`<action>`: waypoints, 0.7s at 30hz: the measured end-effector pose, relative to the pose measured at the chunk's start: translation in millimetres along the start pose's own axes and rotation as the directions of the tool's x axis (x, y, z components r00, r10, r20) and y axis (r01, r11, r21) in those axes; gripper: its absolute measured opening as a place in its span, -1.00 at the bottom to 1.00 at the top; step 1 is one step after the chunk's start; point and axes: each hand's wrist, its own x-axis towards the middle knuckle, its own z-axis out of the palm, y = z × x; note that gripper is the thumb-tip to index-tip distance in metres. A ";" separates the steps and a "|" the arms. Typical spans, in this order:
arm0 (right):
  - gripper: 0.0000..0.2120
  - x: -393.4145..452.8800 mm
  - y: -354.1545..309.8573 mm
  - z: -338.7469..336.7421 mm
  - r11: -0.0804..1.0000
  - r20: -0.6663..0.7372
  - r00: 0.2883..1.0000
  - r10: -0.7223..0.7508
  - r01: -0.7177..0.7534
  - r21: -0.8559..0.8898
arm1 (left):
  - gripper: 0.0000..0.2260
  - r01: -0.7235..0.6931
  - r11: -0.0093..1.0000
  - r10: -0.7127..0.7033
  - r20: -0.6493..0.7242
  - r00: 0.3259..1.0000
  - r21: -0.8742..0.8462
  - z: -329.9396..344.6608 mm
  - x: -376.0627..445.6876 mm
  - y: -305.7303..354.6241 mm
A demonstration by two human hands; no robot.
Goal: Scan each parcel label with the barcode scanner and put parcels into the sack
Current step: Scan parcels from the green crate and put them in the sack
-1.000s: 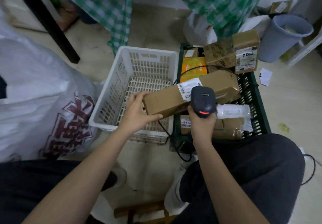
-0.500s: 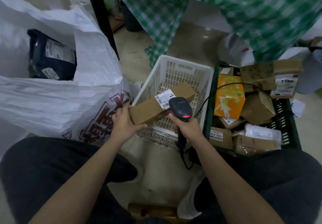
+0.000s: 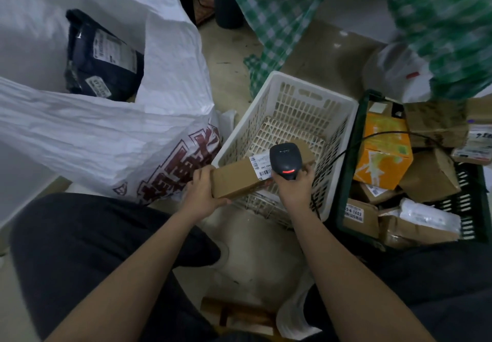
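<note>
My left hand (image 3: 203, 191) grips the near end of a long brown cardboard parcel (image 3: 234, 179) with a white barcode label on top. My right hand (image 3: 294, 184) holds a black barcode scanner (image 3: 283, 159) right over that label, a red light showing on its back. The parcel hangs over the near left corner of the white basket (image 3: 306, 96). A big white woven sack (image 3: 106, 134) with dark red print stands open on the left, a dark wrapped parcel (image 3: 101, 56) lying inside it.
A dark green crate (image 3: 346, 176) on the right holds several parcels, among them an orange box (image 3: 383, 155) and brown boxes. The scanner's black cable runs across the crate. Green checked cloth (image 3: 292, 8) hangs behind. My dark-trousered legs fill the foreground, with a wooden stool (image 3: 239, 312) below.
The parcel and scanner have moved left from above the green crate to the white basket's near corner, close to the sack. My view has swung left, showing the sack's open mouth.
</note>
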 end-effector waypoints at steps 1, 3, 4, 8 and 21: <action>-0.74 0.8 2.3 3.5 0.995 -0.025 0.999 -0.023 0.021 -0.102 | -0.24 -0.004 1.000 0.004 0.015 1.000 -0.022 0.2 1.8 -0.1; -0.70 2.5 6.9 9.2 0.976 -0.080 0.996 -0.047 0.029 -0.215 | -0.25 0.009 0.998 -0.004 0.065 0.998 -0.068 -0.4 4.6 0.8; -0.68 2.7 7.3 10.4 0.975 -0.090 0.995 -0.044 0.024 -0.221 | -0.24 0.015 0.997 -0.008 0.091 0.996 -0.081 -1.5 5.8 1.1; -0.61 10.4 7.5 10.1 0.980 -0.047 0.999 0.015 -0.024 -0.195 | -0.32 0.048 0.989 -0.028 0.140 0.990 -0.143 -3.5 14.2 3.2; -0.84 13.9 -3.0 9.4 0.989 0.119 0.985 0.126 -0.134 0.064 | -0.31 0.309 0.929 -0.173 0.500 0.849 -0.205 -3.5 30.1 8.9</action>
